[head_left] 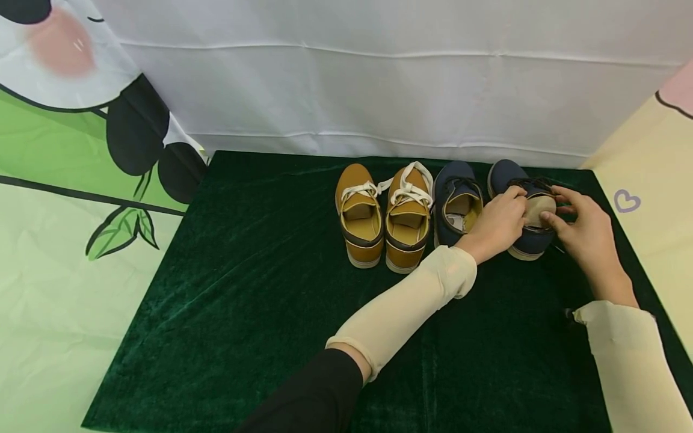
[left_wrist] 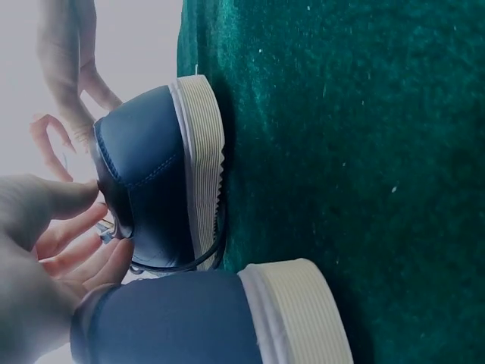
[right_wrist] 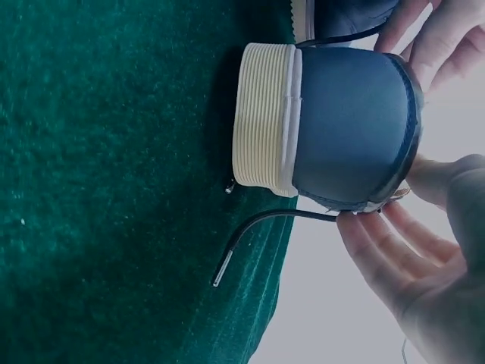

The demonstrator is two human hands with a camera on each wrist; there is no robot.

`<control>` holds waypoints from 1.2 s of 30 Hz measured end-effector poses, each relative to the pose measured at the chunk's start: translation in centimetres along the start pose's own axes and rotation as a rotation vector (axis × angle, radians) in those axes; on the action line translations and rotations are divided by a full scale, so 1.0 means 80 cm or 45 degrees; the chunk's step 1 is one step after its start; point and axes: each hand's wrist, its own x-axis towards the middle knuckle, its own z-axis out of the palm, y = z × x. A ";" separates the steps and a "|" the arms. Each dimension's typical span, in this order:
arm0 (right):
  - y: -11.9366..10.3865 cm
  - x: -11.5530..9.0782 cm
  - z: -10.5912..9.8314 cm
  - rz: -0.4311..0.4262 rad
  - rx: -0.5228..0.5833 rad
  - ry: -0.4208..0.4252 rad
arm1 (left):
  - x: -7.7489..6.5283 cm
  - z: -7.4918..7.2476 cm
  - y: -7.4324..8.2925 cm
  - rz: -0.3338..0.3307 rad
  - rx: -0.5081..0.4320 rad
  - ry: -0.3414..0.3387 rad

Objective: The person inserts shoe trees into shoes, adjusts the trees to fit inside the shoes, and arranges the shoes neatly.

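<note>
Side by side, my left hand (head_left: pixel 497 222) and right hand (head_left: pixel 589 234) hold the opening of the rightmost navy shoe (head_left: pixel 533 242), one at each side. Its toe points to the back wall, and a beige tongue (head_left: pixel 539 209) shows between my hands. In the right wrist view, my right thumb is at the collar and the fingers are at its outer side, beside a dark lace (right_wrist: pixel 246 226) hanging past the sole. My left thumb and fingers are at the collar in the left wrist view. The other navy shoe (head_left: pixel 441 222) stands left of it, partly behind my left hand.
Left of the navy pair stand two tan shoes with white laces, a left one (head_left: pixel 364 252) and a right one (head_left: pixel 403 258). All rest on a dark green velvet cloth (head_left: pixel 243 288). A white fabric wall (head_left: pixel 379 96) rises behind; printed panels flank both sides.
</note>
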 end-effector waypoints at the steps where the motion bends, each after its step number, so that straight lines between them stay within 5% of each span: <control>1: 0.000 0.001 0.000 0.006 -0.007 -0.015 | -0.001 0.000 0.000 0.003 0.000 0.008; 36: -0.011 0.051 0.015 0.125 -0.296 -0.150 | -0.002 -0.003 0.000 0.055 0.001 -0.121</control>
